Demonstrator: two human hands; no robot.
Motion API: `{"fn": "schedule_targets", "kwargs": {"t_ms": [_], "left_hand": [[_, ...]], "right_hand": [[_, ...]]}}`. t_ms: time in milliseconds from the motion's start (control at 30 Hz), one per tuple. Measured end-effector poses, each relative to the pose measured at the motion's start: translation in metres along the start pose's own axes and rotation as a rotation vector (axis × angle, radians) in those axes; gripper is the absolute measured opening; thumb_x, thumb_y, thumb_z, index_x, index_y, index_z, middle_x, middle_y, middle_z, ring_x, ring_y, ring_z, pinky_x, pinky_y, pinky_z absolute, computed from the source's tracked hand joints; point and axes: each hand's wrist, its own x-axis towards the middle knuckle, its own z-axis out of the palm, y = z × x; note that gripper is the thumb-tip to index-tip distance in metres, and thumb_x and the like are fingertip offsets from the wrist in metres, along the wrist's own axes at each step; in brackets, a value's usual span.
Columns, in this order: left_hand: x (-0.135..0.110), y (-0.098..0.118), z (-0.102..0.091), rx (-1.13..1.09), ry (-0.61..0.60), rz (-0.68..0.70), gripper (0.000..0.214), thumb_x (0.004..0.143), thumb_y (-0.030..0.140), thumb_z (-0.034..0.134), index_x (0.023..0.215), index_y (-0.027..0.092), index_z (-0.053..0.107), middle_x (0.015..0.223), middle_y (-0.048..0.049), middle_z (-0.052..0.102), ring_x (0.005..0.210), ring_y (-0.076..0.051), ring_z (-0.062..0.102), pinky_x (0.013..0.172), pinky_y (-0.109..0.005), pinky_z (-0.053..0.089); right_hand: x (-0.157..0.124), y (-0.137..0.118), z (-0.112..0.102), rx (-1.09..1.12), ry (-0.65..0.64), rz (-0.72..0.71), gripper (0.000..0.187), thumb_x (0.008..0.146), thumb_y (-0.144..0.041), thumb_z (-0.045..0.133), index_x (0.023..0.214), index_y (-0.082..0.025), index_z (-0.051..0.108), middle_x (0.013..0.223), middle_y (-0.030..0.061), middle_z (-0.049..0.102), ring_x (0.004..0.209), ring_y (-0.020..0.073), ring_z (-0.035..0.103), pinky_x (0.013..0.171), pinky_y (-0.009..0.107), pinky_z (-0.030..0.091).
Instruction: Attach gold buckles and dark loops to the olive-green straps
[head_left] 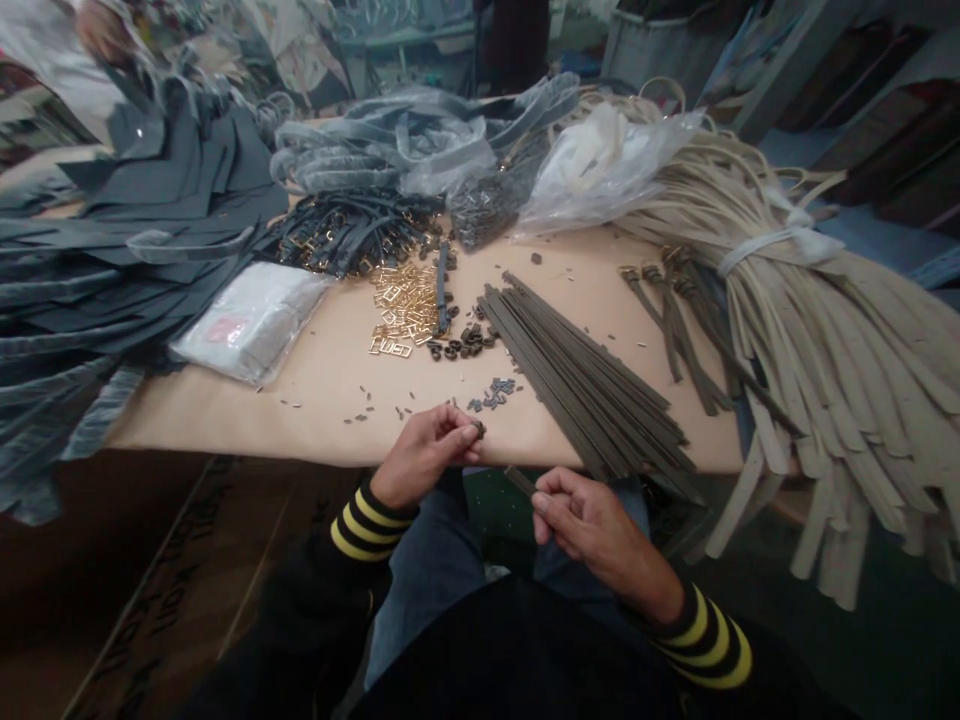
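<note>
At the table's front edge my left hand pinches a small dark leather loop between thumb and fingertips. To its right and slightly lower, my right hand is closed on a narrow dark strap, whose end sticks out toward the left hand. The strap and the loop are apart. Just beyond my left hand lie small metal pieces. Behind them is a heap of dark leather loops, beside a pile of gold buckles. A bundle of olive-brown straps reaches over the table edge near my right hand.
A plastic-wrapped white packet lies at left, beside stacked dark blue pieces. Buckled dark straps and a clear plastic bag sit farther back. Long beige straps hang over the right side. Another person's hand shows top left.
</note>
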Motion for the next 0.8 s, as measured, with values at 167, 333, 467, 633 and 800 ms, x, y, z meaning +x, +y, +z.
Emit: {"fn": "schedule_targets", "kwargs": {"t_ms": [167,333,467,633,800], "left_hand": [[-0.034,-0.019,0.026,-0.409,0.028,-0.143,0.024,0.061,0.026,0.068,0.067,0.012,0.05,0.061,0.0008,0.058,0.054,-0.006,0.055,0.054,-0.016,0.045],[-0.04,-0.022,0.031,-0.473,0.07,-0.146,0.026,0.058,0.025,0.071,0.065,0.012,0.049,0.06,0.0027,0.056,0.052,-0.005,0.055,0.052,-0.016,0.046],[-0.042,-0.023,0.031,-0.41,0.062,-0.123,0.026,0.057,0.026,0.071,0.064,0.011,0.051,0.072,0.0017,0.056,0.054,-0.005,0.055,0.053,-0.017,0.048],[-0.045,-0.027,0.038,-0.239,0.088,-0.078,0.02,0.062,0.025,0.066,0.064,0.01,0.052,0.067,0.0012,0.057,0.054,-0.006,0.055,0.055,-0.018,0.047],[-0.047,-0.031,0.046,-0.185,0.043,-0.072,0.014,0.067,0.021,0.06,0.065,0.011,0.05,0.061,0.0007,0.058,0.056,-0.007,0.057,0.055,-0.018,0.045]], "right_hand": [[-0.002,-0.011,0.004,-0.149,0.057,-0.09,0.014,0.08,-0.029,0.042,0.074,-0.016,0.043,0.053,-0.0026,0.053,0.043,0.0063,0.041,0.042,0.018,0.03],[-0.003,-0.015,0.005,-0.339,0.079,-0.124,0.011,0.08,-0.023,0.041,0.072,-0.017,0.045,0.054,-0.0016,0.055,0.049,0.0095,0.05,0.05,0.021,0.036],[-0.008,-0.022,0.0,-0.482,0.075,-0.152,0.01,0.079,-0.021,0.041,0.07,-0.017,0.045,0.053,-0.002,0.055,0.049,0.0107,0.052,0.053,0.021,0.038],[-0.013,-0.03,-0.002,-0.621,0.037,-0.134,0.011,0.077,-0.018,0.042,0.067,-0.018,0.044,0.049,-0.003,0.053,0.046,0.0107,0.051,0.05,0.021,0.035],[-0.009,-0.027,-0.003,-0.554,-0.056,-0.145,0.011,0.078,-0.017,0.041,0.069,-0.017,0.047,0.052,-0.0025,0.054,0.05,0.0101,0.052,0.054,0.02,0.037]]}}
